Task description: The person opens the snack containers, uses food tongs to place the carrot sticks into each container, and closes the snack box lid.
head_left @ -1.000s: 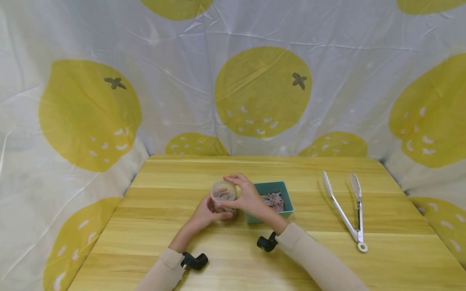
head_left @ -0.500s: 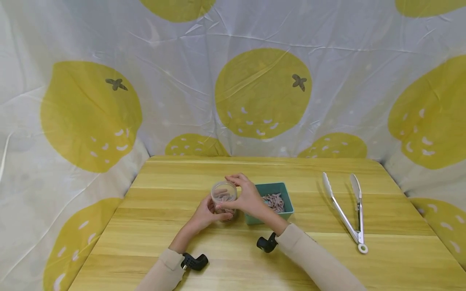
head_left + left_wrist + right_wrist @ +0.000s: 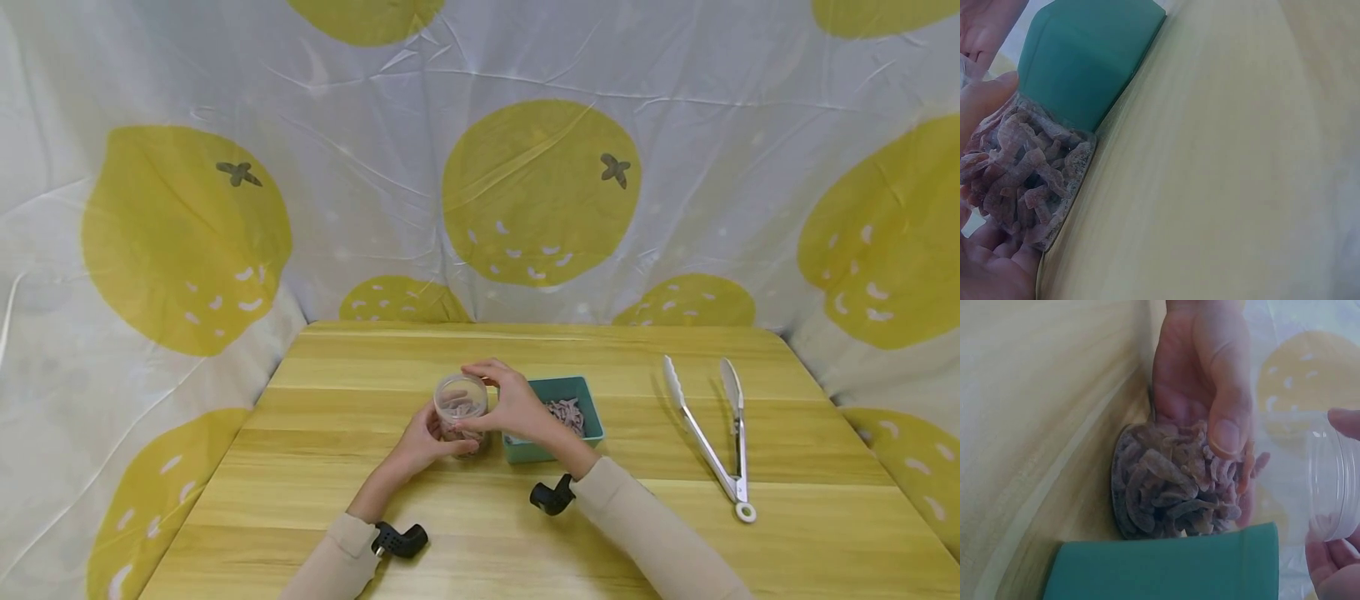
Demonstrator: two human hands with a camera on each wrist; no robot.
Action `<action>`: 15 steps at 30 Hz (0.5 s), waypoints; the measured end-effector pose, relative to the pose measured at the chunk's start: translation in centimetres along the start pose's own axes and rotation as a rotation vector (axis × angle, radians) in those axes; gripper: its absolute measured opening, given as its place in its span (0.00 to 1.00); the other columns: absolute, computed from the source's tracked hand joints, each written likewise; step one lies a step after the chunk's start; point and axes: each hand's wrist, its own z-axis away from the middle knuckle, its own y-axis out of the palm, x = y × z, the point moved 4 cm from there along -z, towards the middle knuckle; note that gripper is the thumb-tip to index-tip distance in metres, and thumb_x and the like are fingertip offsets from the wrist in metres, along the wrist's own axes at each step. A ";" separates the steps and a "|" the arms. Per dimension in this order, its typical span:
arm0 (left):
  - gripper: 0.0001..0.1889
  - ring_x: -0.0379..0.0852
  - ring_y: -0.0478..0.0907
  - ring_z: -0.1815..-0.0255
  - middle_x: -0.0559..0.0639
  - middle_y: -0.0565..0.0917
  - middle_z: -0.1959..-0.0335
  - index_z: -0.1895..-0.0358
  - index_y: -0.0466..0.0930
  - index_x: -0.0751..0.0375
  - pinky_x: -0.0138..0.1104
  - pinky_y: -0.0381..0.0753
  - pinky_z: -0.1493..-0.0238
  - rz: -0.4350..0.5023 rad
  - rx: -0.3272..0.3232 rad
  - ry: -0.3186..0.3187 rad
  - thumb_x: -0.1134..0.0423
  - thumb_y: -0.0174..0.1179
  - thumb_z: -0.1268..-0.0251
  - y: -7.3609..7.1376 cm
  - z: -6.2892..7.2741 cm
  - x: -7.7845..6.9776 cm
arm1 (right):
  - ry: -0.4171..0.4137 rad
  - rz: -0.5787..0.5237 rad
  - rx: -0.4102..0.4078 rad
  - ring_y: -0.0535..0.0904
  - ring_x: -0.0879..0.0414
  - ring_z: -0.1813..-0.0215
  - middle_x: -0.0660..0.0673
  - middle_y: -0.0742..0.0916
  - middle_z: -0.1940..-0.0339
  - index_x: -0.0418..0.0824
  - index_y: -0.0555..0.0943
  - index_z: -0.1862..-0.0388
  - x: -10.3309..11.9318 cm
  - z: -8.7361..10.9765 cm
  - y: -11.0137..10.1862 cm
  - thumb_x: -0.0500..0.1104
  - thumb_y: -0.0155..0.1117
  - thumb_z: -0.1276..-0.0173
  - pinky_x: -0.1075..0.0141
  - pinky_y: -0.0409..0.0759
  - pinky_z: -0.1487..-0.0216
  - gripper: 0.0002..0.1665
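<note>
A clear round jar [image 3: 450, 403] stands upright on the table, with greyish-pink dried strips [image 3: 1025, 169] filling its lower part. My left hand [image 3: 417, 443] holds the jar low on its side, thumb across the front. At the top, my right hand [image 3: 519, 413] grips the clear ridged ring [image 3: 1330, 478] between thumb and fingers; whether this is a lid or the jar's own neck, I cannot tell. Just right of the jar stands a green rectangular box [image 3: 593, 408], holding more strips [image 3: 568, 414]. My right hand and wrist hide part of the box.
Metal tongs [image 3: 708, 450] lie spread apart on the right side of the wooden table [image 3: 360, 358]. Behind the table hangs a pale cloth [image 3: 375, 183] printed with yellow fruit. A black wrist camera [image 3: 401, 542] is on each forearm.
My right hand has shifted very slightly at the top of the jar, its thumb a little further right. The left hand and the jar stay in place.
</note>
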 end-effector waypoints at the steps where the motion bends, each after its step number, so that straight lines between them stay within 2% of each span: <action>1: 0.42 0.52 0.72 0.36 0.60 0.72 0.34 0.27 0.63 0.56 0.33 0.75 0.40 -0.001 0.000 -0.001 0.70 0.74 0.44 0.0 0.0 0.0 | 0.005 -0.002 -0.007 0.76 0.46 0.39 0.42 0.80 0.42 0.35 0.76 0.34 0.0 0.0 0.0 0.40 0.84 0.50 0.54 0.75 0.37 0.44; 8: 0.42 0.52 0.74 0.37 0.60 0.73 0.35 0.27 0.63 0.56 0.34 0.76 0.41 -0.007 0.008 -0.002 0.71 0.74 0.45 -0.1 0.0 0.1 | 0.056 -0.016 -0.057 0.77 0.40 0.41 0.42 0.81 0.44 0.34 0.77 0.36 -0.1 0.2 0.2 0.41 0.85 0.52 0.49 0.79 0.43 0.43; 15: 0.42 0.52 0.73 0.36 0.60 0.74 0.35 0.27 0.64 0.57 0.33 0.75 0.39 -0.011 -0.006 0.002 0.71 0.74 0.45 -0.1 -0.1 0.1 | 0.068 -0.041 -0.047 0.76 0.41 0.40 0.43 0.80 0.42 0.36 0.76 0.34 -0.2 0.2 0.2 0.41 0.85 0.52 0.51 0.78 0.41 0.45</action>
